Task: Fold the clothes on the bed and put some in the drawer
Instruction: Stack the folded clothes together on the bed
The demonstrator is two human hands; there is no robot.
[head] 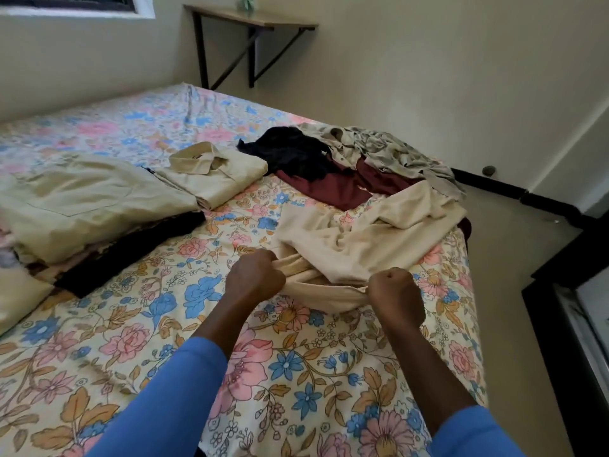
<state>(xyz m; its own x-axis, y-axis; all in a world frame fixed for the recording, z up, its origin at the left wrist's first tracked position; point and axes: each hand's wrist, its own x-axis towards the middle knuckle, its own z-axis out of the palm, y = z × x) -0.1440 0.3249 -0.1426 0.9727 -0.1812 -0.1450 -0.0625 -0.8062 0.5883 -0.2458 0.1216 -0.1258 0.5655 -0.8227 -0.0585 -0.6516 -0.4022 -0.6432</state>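
Observation:
A cream garment (362,239) lies crumpled on the floral bed sheet (131,324). My left hand (255,275) grips its near edge in a fist, and my right hand (393,295) grips the same edge farther right, the cloth stretched between them. Behind it a heap of unfolded clothes holds a maroon piece (333,188), a black piece (290,153) and a grey-beige patterned piece (389,150). To the left lie a folded beige shirt (217,174) and a stack of folded clothes (89,206) topped by a khaki garment.
The bed's right edge drops to a bare floor (514,291). A dark piece of furniture (573,308) stands at the far right. A wall-mounted shelf (250,19) hangs beyond the bed's far end. A pale pillow corner (19,301) shows at the left.

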